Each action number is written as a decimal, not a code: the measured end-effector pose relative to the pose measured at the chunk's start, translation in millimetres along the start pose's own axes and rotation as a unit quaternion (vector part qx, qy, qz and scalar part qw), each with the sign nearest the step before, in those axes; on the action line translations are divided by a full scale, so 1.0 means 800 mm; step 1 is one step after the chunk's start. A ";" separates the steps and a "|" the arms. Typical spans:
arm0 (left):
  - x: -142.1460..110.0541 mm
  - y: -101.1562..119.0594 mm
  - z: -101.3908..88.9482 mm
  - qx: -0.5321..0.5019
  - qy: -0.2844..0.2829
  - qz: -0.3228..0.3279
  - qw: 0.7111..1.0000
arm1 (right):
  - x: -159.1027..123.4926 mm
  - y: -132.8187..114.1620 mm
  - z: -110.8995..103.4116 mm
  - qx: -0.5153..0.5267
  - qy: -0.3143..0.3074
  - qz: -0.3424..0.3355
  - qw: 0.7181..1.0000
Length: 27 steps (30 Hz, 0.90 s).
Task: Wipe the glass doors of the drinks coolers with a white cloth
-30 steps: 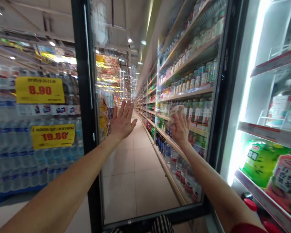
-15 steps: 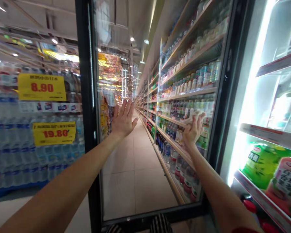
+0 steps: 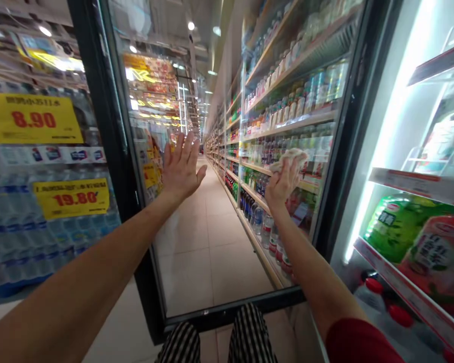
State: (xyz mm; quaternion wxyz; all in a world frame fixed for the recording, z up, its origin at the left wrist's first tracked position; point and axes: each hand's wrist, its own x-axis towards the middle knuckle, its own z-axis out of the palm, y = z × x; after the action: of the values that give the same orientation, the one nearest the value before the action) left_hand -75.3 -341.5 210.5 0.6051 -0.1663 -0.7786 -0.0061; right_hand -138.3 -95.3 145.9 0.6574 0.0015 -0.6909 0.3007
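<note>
A glass door [image 3: 208, 242] in a black frame stands swung open in front of me. My left hand [image 3: 181, 171] lies flat against the left part of the pane, its fingers spread. Against the right part of the pane, my right hand [image 3: 283, 184] presses a crumpled pale cloth [image 3: 293, 157]. The cloth shows above and beside the fingers; the part under the palm is hidden. Shelves of bottles and the aisle show in or through the glass.
To the right is a lit cooler shelf [image 3: 404, 282] with green and pink drink packs [image 3: 397, 227] and red-capped bottles [image 3: 374, 286] below. Stacked water bottles [image 3: 15, 217] with yellow price signs [image 3: 73, 198] stand on the left. My knees [image 3: 249, 327] are close to the door's bottom edge.
The right hand and cloth have moved left and a little upward on the glass. My left hand stays spread on the pane. The view has tilted and shifted.
</note>
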 end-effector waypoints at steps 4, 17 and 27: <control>-0.001 -0.002 0.002 0.011 0.015 0.010 1.000 | -0.036 -0.023 0.001 0.033 -0.143 -0.333 0.931; 0.000 -0.004 0.003 0.035 0.045 0.039 0.998 | -0.032 0.018 -0.004 0.018 -0.077 -0.338 0.938; -0.001 -0.009 0.005 0.043 0.069 0.051 0.995 | 0.007 0.036 0.005 0.015 0.039 -0.123 0.991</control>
State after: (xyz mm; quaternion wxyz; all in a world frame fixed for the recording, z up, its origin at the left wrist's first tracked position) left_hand -81.2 -347.6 210.0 0.6635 -0.1787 -0.7251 0.0467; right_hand -154.3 -71.2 138.9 0.7158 0.0850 -0.6546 0.2278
